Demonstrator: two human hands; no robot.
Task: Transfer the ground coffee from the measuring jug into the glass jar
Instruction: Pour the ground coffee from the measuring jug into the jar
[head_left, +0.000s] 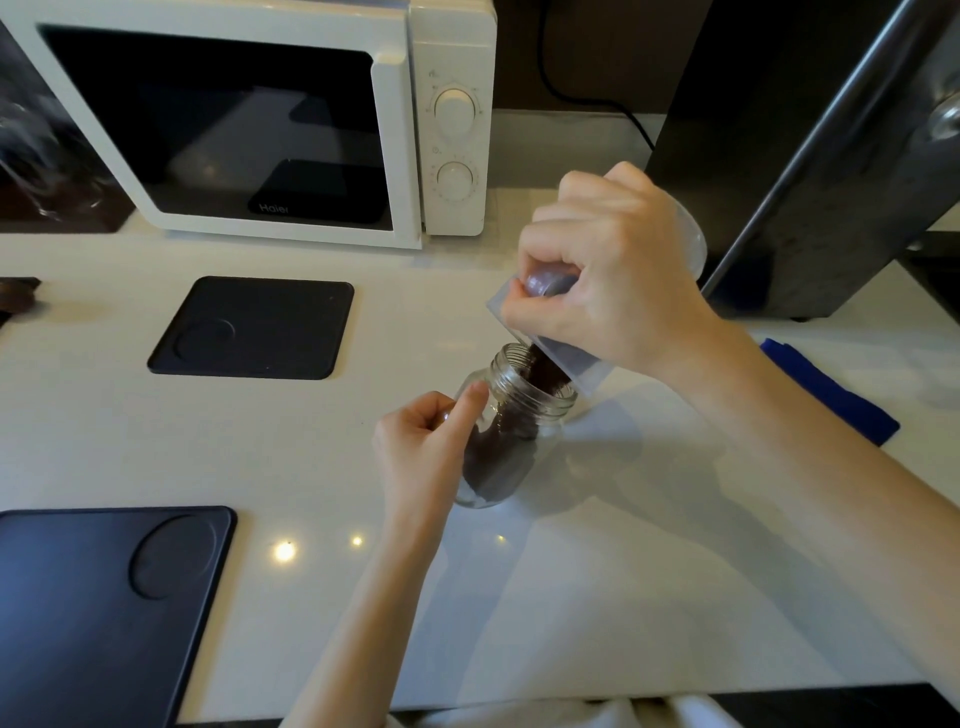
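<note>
A clear glass jar with a threaded neck stands on the white counter, tilted a little toward the right. Dark ground coffee fills much of it. My left hand grips the jar's left side, thumb near the neck. My right hand holds a clear plastic measuring jug tipped steeply down, its rim over the jar's mouth. A stream of coffee runs from the jug into the opening. Most of the jug is hidden behind my fingers.
A cream microwave stands at the back left. Two dark square mats lie on the white counter, one at the centre left and one at the front left. A blue cloth lies right; a dark appliance rises behind it.
</note>
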